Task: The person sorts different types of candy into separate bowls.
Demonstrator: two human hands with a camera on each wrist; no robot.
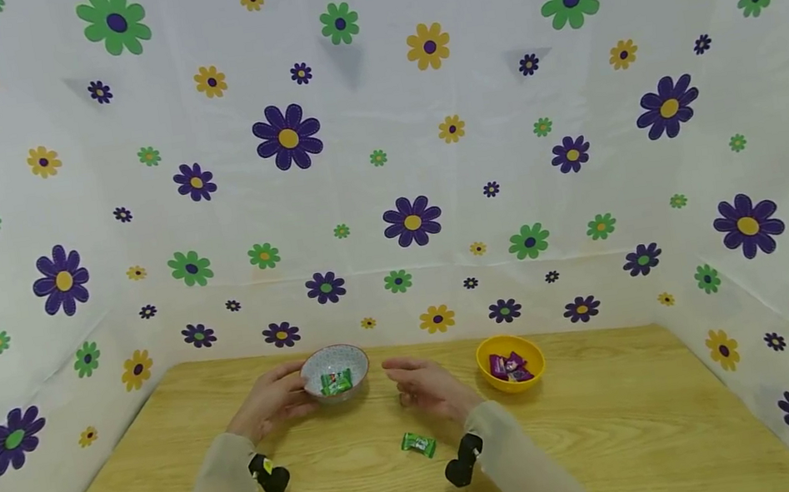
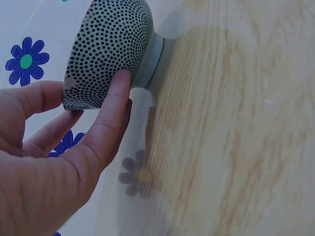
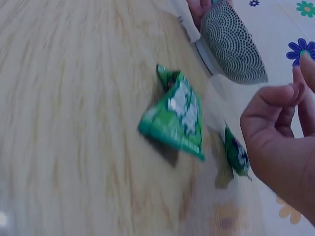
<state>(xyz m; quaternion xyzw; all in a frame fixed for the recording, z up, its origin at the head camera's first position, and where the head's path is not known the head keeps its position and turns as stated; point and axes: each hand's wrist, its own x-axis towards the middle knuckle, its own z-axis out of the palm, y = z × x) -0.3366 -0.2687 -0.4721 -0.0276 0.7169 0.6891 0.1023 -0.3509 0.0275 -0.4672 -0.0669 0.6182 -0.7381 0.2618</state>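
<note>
My left hand (image 1: 281,398) holds the side of a patterned bowl (image 1: 324,364), thumb and fingers spread against its outer wall. Close up in the left wrist view, fingertips press on the dark-dotted wall of the bowl (image 2: 113,44). Several green wrapped candies (image 1: 336,382) lie inside it. To the right of this bowl hovers my right hand (image 1: 425,384), fingers loosely bent, with nothing seen between them. One green wrapped candy (image 1: 418,444) lies on the table below that hand. Another green candy (image 3: 236,153) shows beside the right hand in the right wrist view.
A yellow bowl (image 1: 485,348) with several purple wrapped candies (image 1: 508,367) stands right of my right hand. The wooden table (image 1: 638,413) is bordered at the back and sides by a white cloth (image 1: 357,192) printed with flowers.
</note>
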